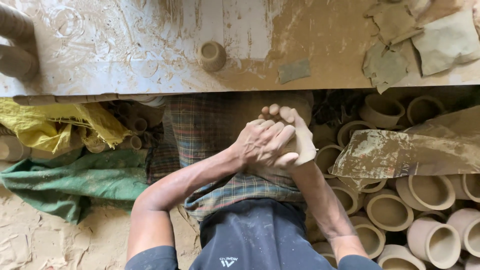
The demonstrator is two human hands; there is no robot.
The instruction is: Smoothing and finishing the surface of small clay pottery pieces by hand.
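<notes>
Overhead view of a seated person at a clay-smeared workboard (150, 70). Left hand (264, 144) lies over the right hand (299, 137), both just right of frame centre, above the lap; the two are pressed together around a pale lump of clay (291, 146), of which only a sliver shows between the palms; left fingers curl closed over it, right fingers extend toward 12 o'clock with their tips touching the lump; both hands thus grasp the clay. Beneath the hands, a checked cloth (210, 125) covers the lap; a dark shirt (255, 235) fills the 6 o'clock edge. On the board at 12 o'clock stands a single small clay cup (211, 55), well apart from the hands. At 3 to 5 o'clock, many unfired clay cups (425, 192) lie heaped, partly under a stained sheet (400, 152). At 9 o'clock, a yellow cloth (45, 125) rests above a green cloth (75, 177). At 1 o'clock, torn clay-coated scraps (430, 40) lie on the board.
</notes>
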